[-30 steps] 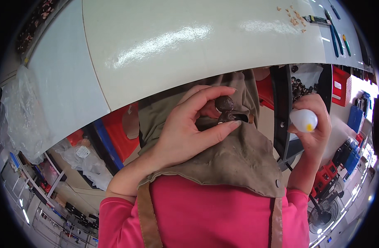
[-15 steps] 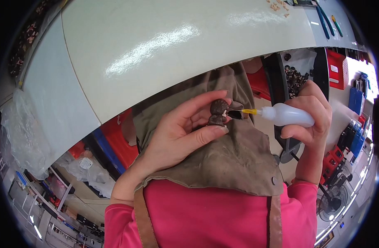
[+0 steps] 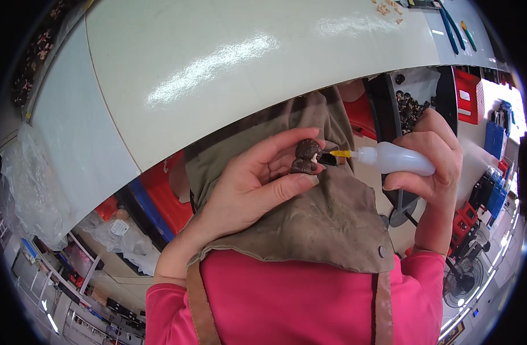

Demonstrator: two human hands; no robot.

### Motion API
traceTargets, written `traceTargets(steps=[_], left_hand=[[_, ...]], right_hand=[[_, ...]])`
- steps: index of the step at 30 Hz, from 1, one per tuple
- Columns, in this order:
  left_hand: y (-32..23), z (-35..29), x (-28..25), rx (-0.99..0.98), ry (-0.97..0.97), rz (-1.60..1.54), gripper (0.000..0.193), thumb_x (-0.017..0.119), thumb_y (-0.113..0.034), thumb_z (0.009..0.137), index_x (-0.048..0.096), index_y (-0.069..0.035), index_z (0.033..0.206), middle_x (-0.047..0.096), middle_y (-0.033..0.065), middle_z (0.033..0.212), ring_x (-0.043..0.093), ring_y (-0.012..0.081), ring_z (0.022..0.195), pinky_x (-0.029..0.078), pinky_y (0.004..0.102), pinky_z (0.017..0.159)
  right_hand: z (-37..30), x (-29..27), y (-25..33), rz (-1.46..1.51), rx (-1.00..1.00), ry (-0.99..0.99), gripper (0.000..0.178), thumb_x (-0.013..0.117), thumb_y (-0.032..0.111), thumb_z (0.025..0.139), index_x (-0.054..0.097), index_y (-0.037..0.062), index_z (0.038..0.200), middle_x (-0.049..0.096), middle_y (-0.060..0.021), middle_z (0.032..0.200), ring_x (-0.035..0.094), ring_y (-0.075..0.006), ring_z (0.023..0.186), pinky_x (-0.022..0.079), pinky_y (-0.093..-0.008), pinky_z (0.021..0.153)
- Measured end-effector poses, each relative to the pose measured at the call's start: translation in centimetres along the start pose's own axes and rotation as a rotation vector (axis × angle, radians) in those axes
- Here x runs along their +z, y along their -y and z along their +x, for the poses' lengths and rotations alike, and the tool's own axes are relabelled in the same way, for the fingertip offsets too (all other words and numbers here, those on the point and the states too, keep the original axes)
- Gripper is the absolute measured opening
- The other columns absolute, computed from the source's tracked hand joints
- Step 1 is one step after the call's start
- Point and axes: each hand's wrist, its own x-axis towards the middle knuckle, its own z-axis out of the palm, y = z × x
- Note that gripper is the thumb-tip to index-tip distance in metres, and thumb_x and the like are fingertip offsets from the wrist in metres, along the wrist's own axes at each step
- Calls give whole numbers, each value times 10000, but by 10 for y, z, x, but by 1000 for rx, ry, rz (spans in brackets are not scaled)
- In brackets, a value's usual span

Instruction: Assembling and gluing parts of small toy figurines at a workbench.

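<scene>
Since 1 second ago, the white bottle (image 3: 402,159) has swung round, its yellow tip (image 3: 340,154) now toward the brown figurine (image 3: 305,156). The left hand (image 3: 249,175) grips the figurine between its fingers, above the apron (image 3: 338,224); the right hand's (image 3: 433,152) fingers wrap the bottle. The worktop (image 3: 235,80) (pale, glossy) bears beige bits (image 3: 384,9), cut off above. A fan (image 3: 463,282) stands rightward. Whether tip and figurine touch is unclear.

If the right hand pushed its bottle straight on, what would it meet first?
Probably the small brown figure in the left hand: the right hand points its bottle, yellow tip first, that way, though depth is unclear.
</scene>
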Motion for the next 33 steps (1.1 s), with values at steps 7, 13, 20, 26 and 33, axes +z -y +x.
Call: traceTargets(steps=[7, 13, 20, 26, 33], left_hand=[[0, 0, -2, -2, 12, 3, 526, 570, 2, 865, 392, -8, 1360, 511, 140, 1295, 570, 178, 1081, 428, 292, 964], [2, 0, -2, -4, 31, 9, 526, 545, 17, 870, 384, -16, 1369, 505, 141, 1302, 566, 177, 1089, 427, 294, 967], [4, 0, -3, -8, 61, -2, 516, 538, -5, 889, 371, -16, 1378, 495, 150, 1307, 563, 186, 1096, 425, 313, 983], [3, -1, -4, -15, 62, -14, 528, 562, -16, 884, 368, -13, 1375, 503, 153, 1294, 561, 184, 1098, 425, 314, 984], [4, -1, -7, 9, 49, -2, 549, 648, 0, 820, 410, -14, 1315, 535, 144, 1239, 566, 182, 1089, 437, 297, 966]], right_hand=[[2, 0, 2, -21, -4, 3, 536, 796, 458, 465, 616, 33, 738, 498, -38, 628, 467, -195, 557, 351, -301, 473], [7, -6, 7, -44, -24, 22, 508, 767, 460, 483, 621, 37, 723, 506, -30, 623, 470, -188, 552, 356, -294, 473], [4, -11, 10, -127, -14, 88, 612, 690, 570, 508, 620, 13, 753, 459, -27, 663, 444, -167, 579, 309, -292, 494], [9, -12, 11, -102, -30, 48, 510, 771, 464, 481, 615, 43, 722, 479, -22, 617, 456, -181, 554, 349, -294, 474], [4, -7, 12, -16, -20, -19, 525, 782, 471, 472, 621, 44, 730, 496, -22, 628, 450, -172, 555, 327, -282, 478]])
